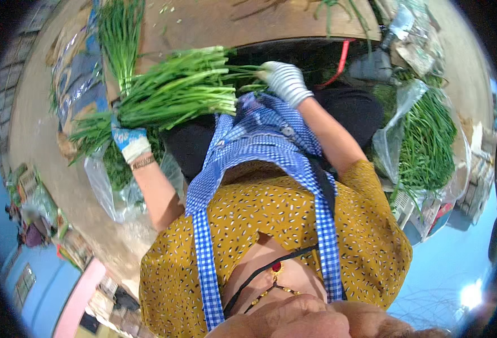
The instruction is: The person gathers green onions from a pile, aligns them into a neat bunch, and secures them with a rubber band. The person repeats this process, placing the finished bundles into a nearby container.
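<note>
My left hand (129,142), in a blue and white glove, grips a large bunch of long green stalks (175,84), their pale cut ends pointing right. Its fingers are mostly hidden under the leaves. In a striped white glove, my right hand (282,83) is closed on a few thin green stems (243,72) at the bunch's right, above my checked blue apron (257,146). Another bunch (119,39) lies upright in the picture on the wooden board (203,22), behind the held one.
Plastic bags of greens stand at my left (119,174) and right (426,141). A red strap (341,62) hangs below the board's edge, near a grey object (369,67). Stacked goods (68,90) line the left, and more piles (40,208) lie farther out by blue walls.
</note>
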Tool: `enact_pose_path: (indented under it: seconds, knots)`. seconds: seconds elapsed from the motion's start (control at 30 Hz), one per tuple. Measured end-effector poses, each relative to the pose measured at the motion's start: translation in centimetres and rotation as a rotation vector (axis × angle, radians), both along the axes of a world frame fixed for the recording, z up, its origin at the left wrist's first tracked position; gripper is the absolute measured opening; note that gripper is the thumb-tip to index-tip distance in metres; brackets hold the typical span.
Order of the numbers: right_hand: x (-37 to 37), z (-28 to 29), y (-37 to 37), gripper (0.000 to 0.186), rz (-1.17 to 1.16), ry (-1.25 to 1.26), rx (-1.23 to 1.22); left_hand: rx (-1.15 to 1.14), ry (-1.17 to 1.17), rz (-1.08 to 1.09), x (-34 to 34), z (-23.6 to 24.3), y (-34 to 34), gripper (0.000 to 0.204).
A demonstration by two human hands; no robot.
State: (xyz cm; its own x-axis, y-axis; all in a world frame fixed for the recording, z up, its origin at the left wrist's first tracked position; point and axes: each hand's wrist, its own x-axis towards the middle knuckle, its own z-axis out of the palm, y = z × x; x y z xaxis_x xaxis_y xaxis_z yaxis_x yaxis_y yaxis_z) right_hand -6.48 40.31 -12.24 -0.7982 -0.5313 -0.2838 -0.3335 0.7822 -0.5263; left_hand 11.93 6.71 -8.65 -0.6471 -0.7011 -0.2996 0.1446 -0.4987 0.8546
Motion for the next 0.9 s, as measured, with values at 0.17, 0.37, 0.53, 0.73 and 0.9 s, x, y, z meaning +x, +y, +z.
enact_pose_path:
  seconds: [0.17,0.37,0.53,0.73,0.9]
  knots:
    - [-2.4,-1.9,4.3,0.044,0.112,0.066,0.55,0.223,-0.044,0.28,-0.3,-0.1,-0.2,0.035]
    - [2.8,0.4,-6.1,0.048,0.004,-0.527,-0.555,0.205,0.015,0.161,0.2,-0.5,-0.3,0.037]
    - [4.5,-2.2,-7.5,0.037,-0.083,-0.571,-0.483,-0.067,0.114,0.034,0.7,-1.4,-0.8,0.04]
    - [0.0,-3.3,-2.7,0.032,0.141,-0.13,0.152,0.014,0.049,0.017,3.7,-3.8,-2.9,0.04]
    - [0.7,-5.7,-6.7,0.049,0.004,-0.603,-0.479,-0.064,-0.036,-0.218,5.3,-6.8,-6.1,0.039]
